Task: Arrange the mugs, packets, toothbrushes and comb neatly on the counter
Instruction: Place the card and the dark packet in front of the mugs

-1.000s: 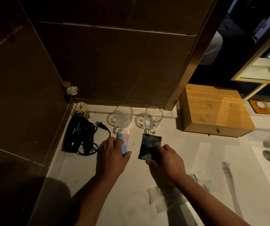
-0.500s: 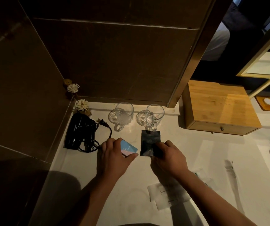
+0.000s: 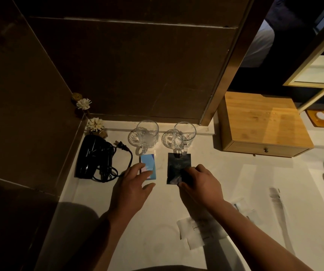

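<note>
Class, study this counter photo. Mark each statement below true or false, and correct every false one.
1. Two glass mugs stand by the wall. True.
2. The blue packet lies in front of the right mug. False: it lies before the left one.
3. The right hand touches the dark packet. True.
4. The hair dryer sits on the wooden box. False: it lies on the counter, far left.

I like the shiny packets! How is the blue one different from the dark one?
The light blue and pink packet is brightly coloured; the glossy black packet is dark. The blue one looks smaller. It lies below the left clear glass mug, the black one below the right clear glass mug. Both lie flat on the white counter, each under a hand's fingers.
</note>
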